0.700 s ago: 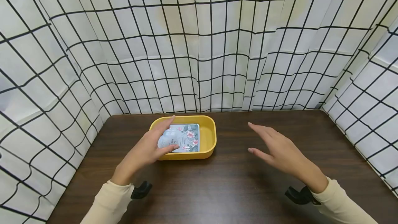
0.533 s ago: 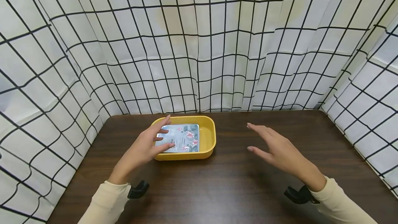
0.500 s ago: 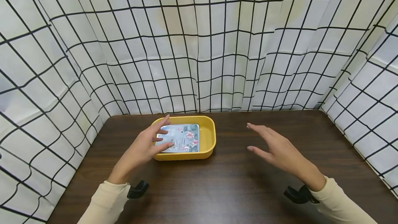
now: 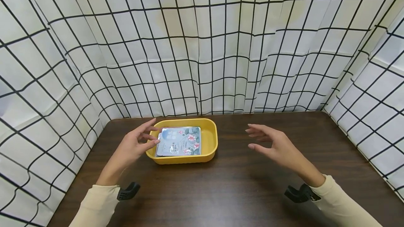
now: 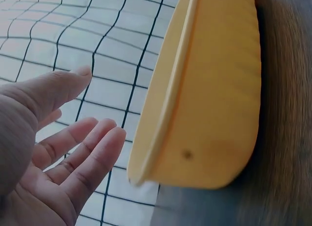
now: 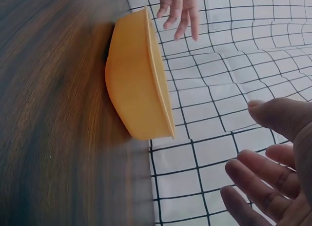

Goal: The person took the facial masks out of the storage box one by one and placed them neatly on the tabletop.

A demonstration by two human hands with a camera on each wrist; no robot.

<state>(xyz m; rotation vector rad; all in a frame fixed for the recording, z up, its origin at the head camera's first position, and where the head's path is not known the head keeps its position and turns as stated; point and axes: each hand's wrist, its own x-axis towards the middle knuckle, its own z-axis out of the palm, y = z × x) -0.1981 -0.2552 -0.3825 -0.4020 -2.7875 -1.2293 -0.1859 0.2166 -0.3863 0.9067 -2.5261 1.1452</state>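
Drawn leftward since half a second ago: left hand (image 4: 130,146), loosely spread, holding nothing.
Head view: floral packets (image 4: 180,143) flat inside yellow tray (image 4: 209,143), left of centre; right hand (image 4: 277,145) relaxed, bare, right of centre; risk of a jolted tray from left fingertips (image 4: 150,122) dipping against it. Left wrist view: tray wall (image 5: 209,99) in the way, hiding the packets. Right wrist view: tray upper left, right hand lower right, table (image 6: 48,113) left, gridded curtain (image 6: 214,99) behind.

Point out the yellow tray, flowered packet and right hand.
Yellow tray (image 4: 206,143), head view: bare inside, right of the packet.
Flowered packet (image 4: 179,142), head view: middle of its printed front.
Right hand (image 4: 282,148), head view: back of the hand.
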